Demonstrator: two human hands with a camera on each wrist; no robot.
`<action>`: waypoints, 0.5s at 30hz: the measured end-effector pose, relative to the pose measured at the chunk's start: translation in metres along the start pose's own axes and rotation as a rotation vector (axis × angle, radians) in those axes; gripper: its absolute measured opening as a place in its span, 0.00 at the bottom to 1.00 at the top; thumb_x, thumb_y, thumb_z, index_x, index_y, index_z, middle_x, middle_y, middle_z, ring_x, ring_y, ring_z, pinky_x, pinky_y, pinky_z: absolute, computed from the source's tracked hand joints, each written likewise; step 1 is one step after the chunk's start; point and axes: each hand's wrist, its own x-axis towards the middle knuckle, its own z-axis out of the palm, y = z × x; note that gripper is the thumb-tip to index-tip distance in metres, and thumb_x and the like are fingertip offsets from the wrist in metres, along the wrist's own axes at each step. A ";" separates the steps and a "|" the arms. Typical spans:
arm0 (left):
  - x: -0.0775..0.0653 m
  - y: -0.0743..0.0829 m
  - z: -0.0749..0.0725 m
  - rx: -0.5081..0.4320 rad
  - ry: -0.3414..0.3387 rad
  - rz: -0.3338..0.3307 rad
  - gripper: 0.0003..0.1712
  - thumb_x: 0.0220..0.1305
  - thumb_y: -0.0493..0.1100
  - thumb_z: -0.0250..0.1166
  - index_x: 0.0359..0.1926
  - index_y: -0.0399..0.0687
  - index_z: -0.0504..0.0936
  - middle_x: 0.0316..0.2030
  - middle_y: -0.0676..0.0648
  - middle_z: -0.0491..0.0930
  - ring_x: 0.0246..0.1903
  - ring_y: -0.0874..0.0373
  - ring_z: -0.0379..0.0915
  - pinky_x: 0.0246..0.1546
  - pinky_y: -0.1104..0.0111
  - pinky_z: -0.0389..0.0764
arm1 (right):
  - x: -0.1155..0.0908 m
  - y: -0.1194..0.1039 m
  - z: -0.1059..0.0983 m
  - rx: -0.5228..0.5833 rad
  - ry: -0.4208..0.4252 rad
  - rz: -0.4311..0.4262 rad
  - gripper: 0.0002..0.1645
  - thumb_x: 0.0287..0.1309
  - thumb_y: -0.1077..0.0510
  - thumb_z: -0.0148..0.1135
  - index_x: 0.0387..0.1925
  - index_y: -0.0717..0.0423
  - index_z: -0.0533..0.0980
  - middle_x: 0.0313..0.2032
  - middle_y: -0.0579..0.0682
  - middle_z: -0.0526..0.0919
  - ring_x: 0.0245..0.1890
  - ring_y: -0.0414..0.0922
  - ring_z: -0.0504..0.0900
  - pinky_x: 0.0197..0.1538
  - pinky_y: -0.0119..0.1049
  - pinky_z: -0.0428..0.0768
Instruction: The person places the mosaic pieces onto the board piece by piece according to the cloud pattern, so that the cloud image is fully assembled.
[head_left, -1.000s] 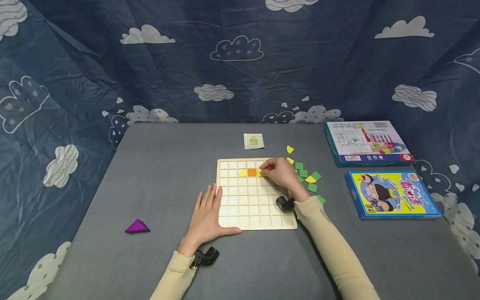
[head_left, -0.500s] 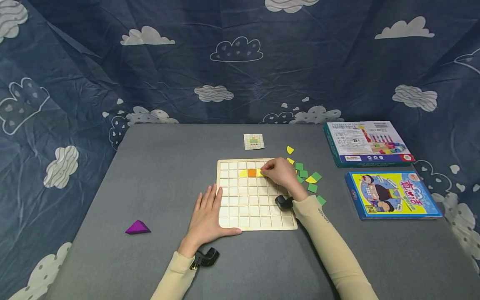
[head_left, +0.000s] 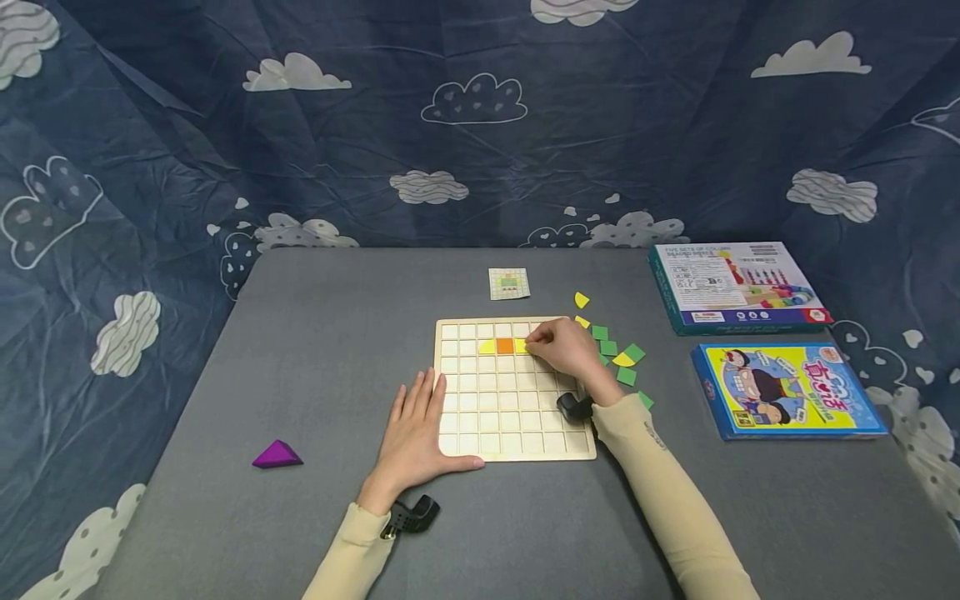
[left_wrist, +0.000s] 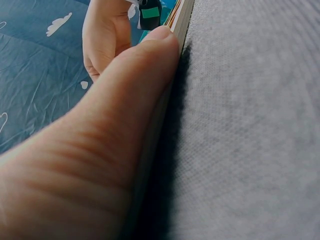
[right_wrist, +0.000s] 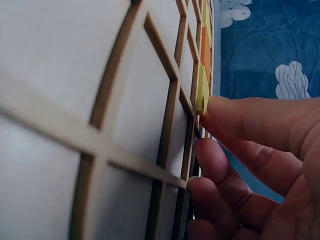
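A light wooden grid board (head_left: 498, 403) lies on the grey table. In its second row from the back sit a yellow curved tile (head_left: 487, 347), an orange square tile (head_left: 505, 346) and another yellow tile (head_left: 521, 346). My right hand (head_left: 567, 348) has thumb and fingertips at that right-hand yellow tile's edge; the right wrist view shows the thumb against the yellow tile (right_wrist: 202, 90), apparently pinching it. My left hand (head_left: 411, 433) rests with straight fingers at the board's left edge, its thumb along the front edge. In the left wrist view the thumb (left_wrist: 135, 85) touches the board's side.
Right of the board lie several loose green square tiles (head_left: 626, 377) and yellow tiles (head_left: 582, 300). Behind the board is a small pattern card (head_left: 509, 284). A purple pyramid-shaped block (head_left: 277, 454) stands at left. A white-topped box (head_left: 738, 283) and a blue-yellow box (head_left: 787, 390) are at right.
My right hand has shifted very slightly to the right, showing a bit more of the right-hand yellow tile. The left hand stays in place on the board's edge.
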 end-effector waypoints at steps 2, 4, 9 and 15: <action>0.000 0.000 0.000 -0.004 0.002 0.001 0.76 0.36 0.86 0.55 0.74 0.38 0.46 0.72 0.37 0.44 0.71 0.47 0.33 0.68 0.53 0.36 | -0.001 0.002 -0.001 0.006 -0.008 -0.017 0.08 0.56 0.55 0.66 0.36 0.54 0.85 0.29 0.46 0.83 0.27 0.44 0.77 0.31 0.38 0.72; 0.000 0.000 0.001 -0.007 -0.004 -0.003 0.76 0.36 0.86 0.55 0.74 0.39 0.45 0.72 0.38 0.44 0.72 0.47 0.32 0.68 0.54 0.35 | -0.003 0.005 -0.003 0.024 -0.007 -0.037 0.08 0.57 0.56 0.66 0.36 0.55 0.85 0.28 0.47 0.82 0.27 0.44 0.76 0.32 0.38 0.71; 0.001 -0.001 0.001 -0.013 0.009 0.005 0.76 0.36 0.86 0.55 0.74 0.38 0.45 0.72 0.37 0.44 0.71 0.46 0.33 0.68 0.53 0.36 | -0.008 0.013 -0.009 0.089 0.006 -0.055 0.09 0.59 0.57 0.64 0.38 0.57 0.84 0.30 0.49 0.81 0.28 0.46 0.74 0.32 0.38 0.71; 0.000 -0.002 0.001 -0.020 0.013 0.011 0.76 0.36 0.86 0.55 0.73 0.37 0.46 0.72 0.37 0.44 0.71 0.46 0.34 0.68 0.53 0.37 | -0.011 0.023 -0.023 0.086 0.076 -0.036 0.11 0.59 0.56 0.64 0.39 0.59 0.84 0.28 0.51 0.81 0.24 0.47 0.73 0.27 0.38 0.70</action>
